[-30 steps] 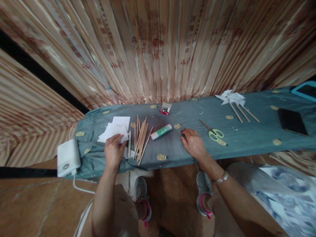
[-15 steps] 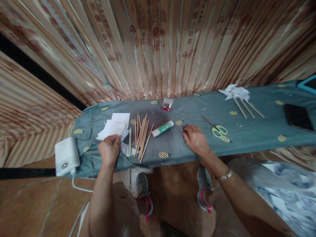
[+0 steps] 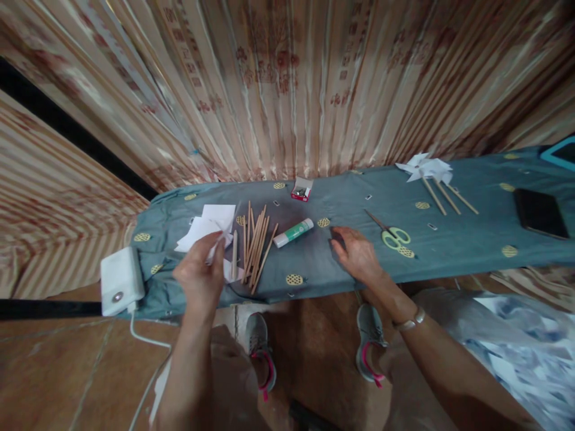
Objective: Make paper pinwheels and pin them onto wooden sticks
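My left hand (image 3: 200, 263) is closed in a pinch on a folded piece of white paper (image 3: 216, 246), held above the table's left part. Behind it lie loose white paper sheets (image 3: 219, 213). To the right of this hand are a pale pencil-like stick (image 3: 234, 254) and a bunch of wooden sticks (image 3: 257, 245). My right hand (image 3: 357, 254) rests on the cloth with loosely bent fingers and nothing visible in it. A glue stick (image 3: 294, 233) lies to its left, and scissors with green handles (image 3: 393, 235) lie to its right.
A small red box of metal pins (image 3: 301, 189) stands open near the back edge. Paper pinwheels on sticks (image 3: 432, 170) and a dark phone (image 3: 540, 212) lie on the right. A white power bank (image 3: 121, 281) with a cable sits at the left end. A curtain (image 3: 287, 90) hangs behind.
My left hand has lifted slightly and turned, bringing the folded paper up off the cloth. My right hand has stayed nearly still.
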A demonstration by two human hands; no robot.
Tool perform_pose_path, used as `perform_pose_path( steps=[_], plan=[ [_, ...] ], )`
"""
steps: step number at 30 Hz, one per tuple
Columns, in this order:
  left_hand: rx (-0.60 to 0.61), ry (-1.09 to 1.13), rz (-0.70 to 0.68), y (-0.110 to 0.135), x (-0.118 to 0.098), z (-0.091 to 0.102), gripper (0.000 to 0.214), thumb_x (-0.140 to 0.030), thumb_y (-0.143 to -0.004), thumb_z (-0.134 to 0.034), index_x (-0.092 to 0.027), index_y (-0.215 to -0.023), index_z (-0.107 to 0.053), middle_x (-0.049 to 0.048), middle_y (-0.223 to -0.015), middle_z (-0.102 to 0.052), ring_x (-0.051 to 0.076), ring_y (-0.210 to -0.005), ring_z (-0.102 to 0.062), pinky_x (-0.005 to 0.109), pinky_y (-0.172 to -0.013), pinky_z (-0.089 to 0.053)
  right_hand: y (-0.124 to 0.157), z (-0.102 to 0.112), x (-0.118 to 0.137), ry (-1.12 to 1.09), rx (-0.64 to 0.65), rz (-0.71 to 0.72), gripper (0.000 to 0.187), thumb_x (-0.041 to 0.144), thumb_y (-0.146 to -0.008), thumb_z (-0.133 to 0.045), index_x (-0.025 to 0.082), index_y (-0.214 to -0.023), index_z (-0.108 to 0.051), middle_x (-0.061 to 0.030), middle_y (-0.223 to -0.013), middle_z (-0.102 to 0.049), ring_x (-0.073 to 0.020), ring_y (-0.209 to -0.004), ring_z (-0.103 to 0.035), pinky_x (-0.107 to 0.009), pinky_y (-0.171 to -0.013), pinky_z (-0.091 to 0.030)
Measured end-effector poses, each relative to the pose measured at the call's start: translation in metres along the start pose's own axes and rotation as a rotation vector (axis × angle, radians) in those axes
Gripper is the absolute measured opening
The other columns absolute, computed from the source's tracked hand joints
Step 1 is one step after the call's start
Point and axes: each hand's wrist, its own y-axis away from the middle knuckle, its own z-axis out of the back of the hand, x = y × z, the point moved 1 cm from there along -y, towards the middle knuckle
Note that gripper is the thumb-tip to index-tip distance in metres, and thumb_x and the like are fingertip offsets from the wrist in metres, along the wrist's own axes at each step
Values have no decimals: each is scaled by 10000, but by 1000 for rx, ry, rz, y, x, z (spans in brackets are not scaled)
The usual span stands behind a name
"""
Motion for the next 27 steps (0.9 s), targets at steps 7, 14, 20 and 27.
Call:
perform_pose_path(
  steps=[7, 14, 20, 27],
  plan=[
    [346, 117, -520, 53, -88, -67, 166, -174, -956, -536, -146, -957, -699, 85, -898, -765, 191, -806, -728, 305, -760, -594, 14, 33, -9, -94, -115, 47, 334, 260, -937, -464, 115, -1187, -631, -163, -1128, -725, -285, -1040, -666, -423, -951, -521],
    [577, 150, -543, 82, -123, -107, 175, -167, -954, -524, -153, -914, -694, 93, -864, -745, 199, -761, -716, 326, -707, -589, 40, 56, -16, -238, 51, 141, 413, 64, -786, -433, 193, -1115, -648, -81, -1101, -734, -231, -1044, -668, -400, -963, -527],
    [581, 228, -547, 84, -136, -118, 172, -169, -956, -529, -143, -925, -696, 80, -868, -758, 202, -772, -728, 318, -722, -595, 52, 66, -25, -399, 167, 122, 206, 137, -858, -539, 206, -995, -676, -87, -1122, -732, -225, -1082, -672, -400, -978, -529],
    [655, 314, -442, 80, -118, -121, 221, -252, -982, -505, -167, -1006, -708, 87, -941, -757, 195, -861, -728, 321, -807, -600, 50, 62, -37, -442, 226, 22, 154, 182, -917, -541, 211, -954, -688, -63, -1015, -753, -203, -977, -705, -345, -908, -537]
  ],
)
